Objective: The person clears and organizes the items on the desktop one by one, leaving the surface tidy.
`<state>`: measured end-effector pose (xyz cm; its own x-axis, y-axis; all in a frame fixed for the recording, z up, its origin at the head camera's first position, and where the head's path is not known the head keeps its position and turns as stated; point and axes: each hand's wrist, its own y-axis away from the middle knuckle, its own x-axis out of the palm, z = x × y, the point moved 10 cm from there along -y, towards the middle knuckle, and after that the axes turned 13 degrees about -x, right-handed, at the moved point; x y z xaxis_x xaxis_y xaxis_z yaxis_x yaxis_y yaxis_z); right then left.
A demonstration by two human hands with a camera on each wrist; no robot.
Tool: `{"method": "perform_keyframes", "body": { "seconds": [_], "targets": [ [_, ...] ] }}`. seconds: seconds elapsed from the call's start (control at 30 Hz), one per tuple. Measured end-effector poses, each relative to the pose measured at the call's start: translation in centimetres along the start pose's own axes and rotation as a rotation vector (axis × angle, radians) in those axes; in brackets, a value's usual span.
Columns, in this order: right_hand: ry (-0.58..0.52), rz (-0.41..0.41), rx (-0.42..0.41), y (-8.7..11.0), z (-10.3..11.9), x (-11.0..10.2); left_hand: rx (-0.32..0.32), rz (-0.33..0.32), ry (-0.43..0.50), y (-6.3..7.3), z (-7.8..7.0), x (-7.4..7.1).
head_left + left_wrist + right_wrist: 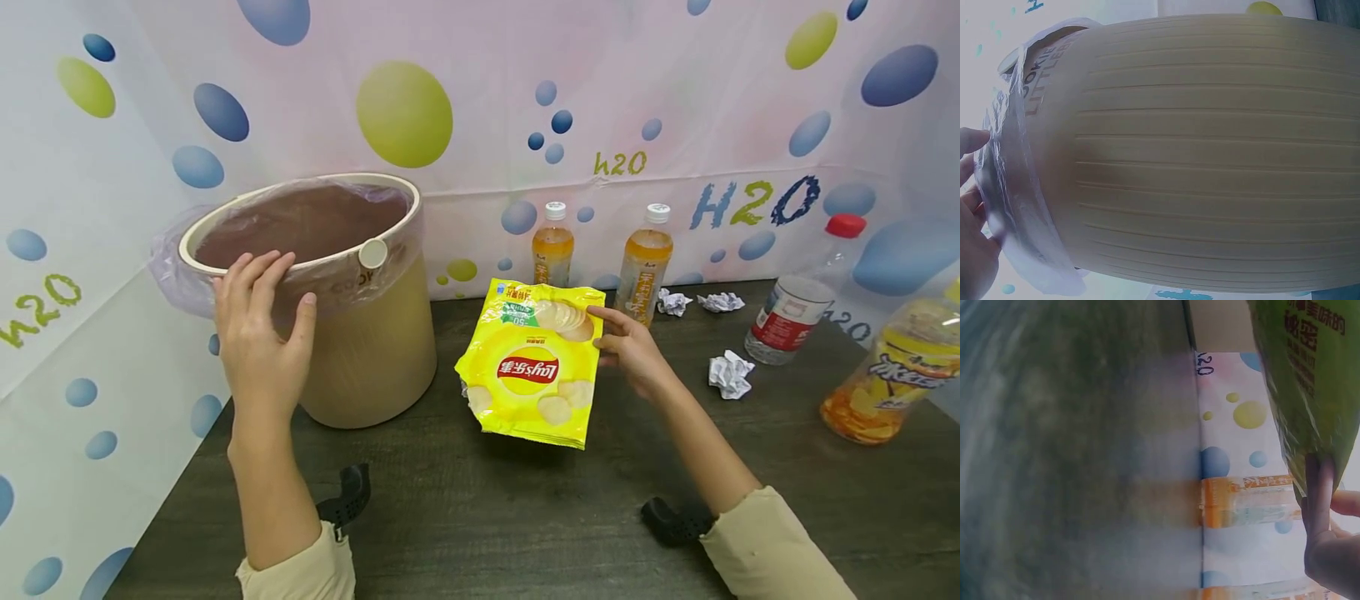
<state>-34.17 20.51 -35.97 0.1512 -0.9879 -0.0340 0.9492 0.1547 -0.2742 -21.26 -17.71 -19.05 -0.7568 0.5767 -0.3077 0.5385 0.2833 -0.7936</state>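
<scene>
A beige trash can [367, 350] stands upright at the left, lined with a thin translucent plastic bag [176, 267] folded over its rim. My left hand [262, 342] rests at the can's near rim, fingers fairly straight and thumb apart; the left wrist view has this hand [975, 250] beside the liner [1013, 187]. In my right hand [633, 350], fingers and thumb pinch the right edge of a yellow Lay's potato chip bag [528, 362], held tilted above the table with its printing upside down. The right wrist view shows the bag's back [1310, 381] between the fingers.
Behind the chip bag stand two orange drink bottles [553, 246] [643, 267] with white caps. Several crumpled paper balls [729, 375] lie to the right, near a red-capped bottle [798, 304] and a large tea bottle [885, 375]. A patterned curtain [495, 92] hangs behind the dark table [480, 517].
</scene>
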Motion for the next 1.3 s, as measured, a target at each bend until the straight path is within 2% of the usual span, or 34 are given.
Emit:
{"method": "perform_keyframes", "body": {
  "seconds": [0.2,0.63,1.0,1.3],
  "targets": [
    [0.023,-0.001,-0.025,-0.1,1.3,0.0,-0.024,-0.002,0.021,-0.1,0.2,0.0],
    [0.064,-0.019,-0.056,0.0,6.0,0.2,-0.054,0.000,0.034,-0.1,0.5,0.0],
    [-0.019,-0.088,0.003,0.1,8.3,0.0,-0.043,0.002,0.031,0.0,0.3,0.1],
    [-0.091,-0.122,-0.036,-0.2,10.8,0.1,-0.036,-0.007,0.035,-0.1,0.2,-0.1]
  ]
}}
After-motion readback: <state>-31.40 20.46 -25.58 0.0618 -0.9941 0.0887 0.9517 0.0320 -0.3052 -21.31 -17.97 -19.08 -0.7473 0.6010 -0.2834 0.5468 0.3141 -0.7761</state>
